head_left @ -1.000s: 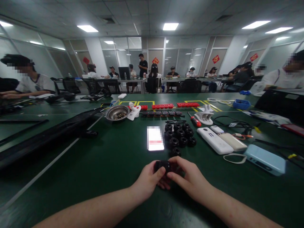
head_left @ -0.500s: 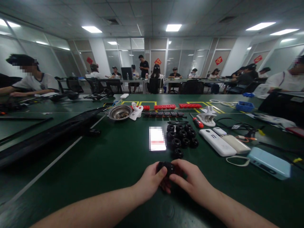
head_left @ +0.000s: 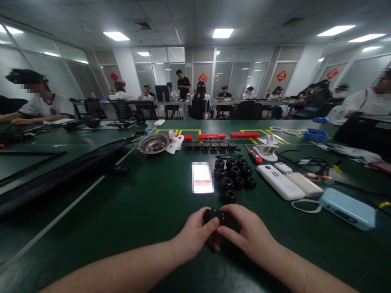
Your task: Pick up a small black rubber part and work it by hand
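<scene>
My left hand (head_left: 195,234) and my right hand (head_left: 244,232) meet at the near middle of the green table (head_left: 137,211). Both are closed around one small black round part (head_left: 216,215), fingers and thumbs pinching it from either side just above the table. Just beyond it lies a cluster of several similar black round parts (head_left: 233,177), with one lone piece (head_left: 228,196) nearest my hands. A lit phone (head_left: 202,183) lies flat to the left of that cluster.
White and beige power banks (head_left: 279,182) and a light blue one (head_left: 348,208) lie to the right. A metal bowl (head_left: 152,144), a red-handled screwdriver (head_left: 253,156) and rows of red parts (head_left: 212,136) sit farther back. Long black bars (head_left: 61,173) lie at the left. Other people sit at surrounding tables.
My hands stay together on the black part, with only a slight turn of it between the fingers. The view has shifted a little.
</scene>
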Demonstrator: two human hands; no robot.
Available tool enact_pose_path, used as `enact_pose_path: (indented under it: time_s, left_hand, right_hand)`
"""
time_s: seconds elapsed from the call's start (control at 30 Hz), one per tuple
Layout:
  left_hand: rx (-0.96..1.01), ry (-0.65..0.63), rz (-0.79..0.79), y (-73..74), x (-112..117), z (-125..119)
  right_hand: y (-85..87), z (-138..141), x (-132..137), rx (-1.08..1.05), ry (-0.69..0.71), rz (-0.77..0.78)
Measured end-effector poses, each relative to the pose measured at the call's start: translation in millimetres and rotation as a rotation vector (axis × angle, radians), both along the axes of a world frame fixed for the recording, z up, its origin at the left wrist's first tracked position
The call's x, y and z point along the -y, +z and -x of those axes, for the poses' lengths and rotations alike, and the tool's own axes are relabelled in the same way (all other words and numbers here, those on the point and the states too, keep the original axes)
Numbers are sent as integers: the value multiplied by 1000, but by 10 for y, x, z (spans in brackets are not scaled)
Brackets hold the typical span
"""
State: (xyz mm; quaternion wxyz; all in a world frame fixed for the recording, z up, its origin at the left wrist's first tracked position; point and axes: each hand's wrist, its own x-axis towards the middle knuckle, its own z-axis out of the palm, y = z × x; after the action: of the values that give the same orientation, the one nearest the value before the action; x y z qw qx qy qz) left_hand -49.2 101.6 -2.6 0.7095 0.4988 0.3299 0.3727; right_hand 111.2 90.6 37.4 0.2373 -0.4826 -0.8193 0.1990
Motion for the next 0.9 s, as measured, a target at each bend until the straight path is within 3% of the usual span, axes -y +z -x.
enact_pose_path:
  time_s: [0.17, 0.43, 0.7, 0.9]
  left_hand:
    - [-12, 8, 56, 7, -13, -9]
    - [-56, 17, 29, 78, 34, -7]
    - [-58, 36, 74, 57, -15, 2]
    - [-43, 70, 12, 17, 0, 11]
  right_hand:
    - [-35, 16, 19, -51, 121, -219]
    - [7, -14, -2, 25, -42, 18]
    - [-20, 1, 36, -33, 79, -153]
    - [-8, 24, -14, 8, -62, 124]
